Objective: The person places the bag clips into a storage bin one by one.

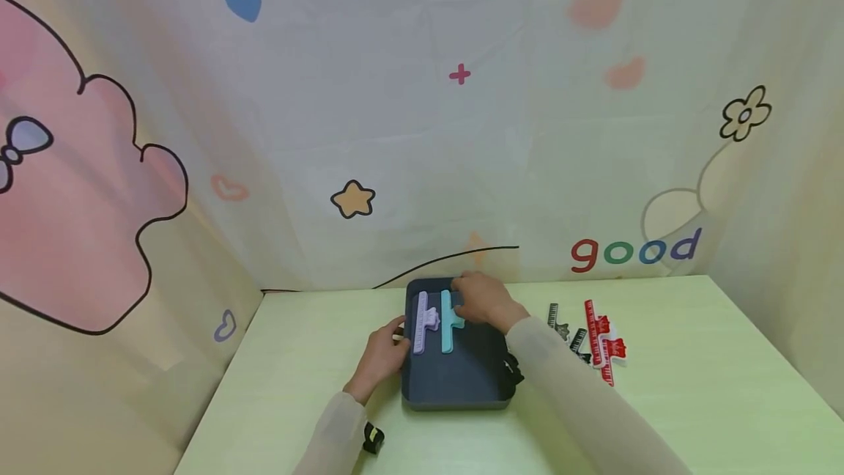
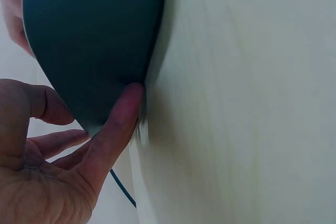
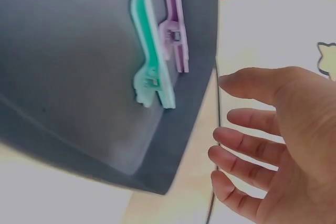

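A dark grey tray point(image 1: 455, 380) lies on the table with two sealing clips in it, a purple clip point(image 1: 420, 322) at the left and a teal clip point(image 1: 448, 322) beside it. Both also show in the right wrist view, the teal clip point(image 3: 150, 51) nearer the camera. My left hand point(image 1: 381, 355) is at the tray's left side, its fingers touching the outer wall point(image 2: 94, 40) in the left wrist view. My right hand point(image 1: 486, 300) is over the tray's far right part. In its wrist view, that hand holds nothing, its fingers loosely extended beside the rim.
On the table right of the tray lie red clips point(image 1: 596, 336), one overlapping another, and smaller black-and-white clips point(image 1: 579, 343). A patterned curtain point(image 1: 422, 130) hangs behind the table. The right sleeve point(image 1: 567, 387) passes over the tray's right edge.
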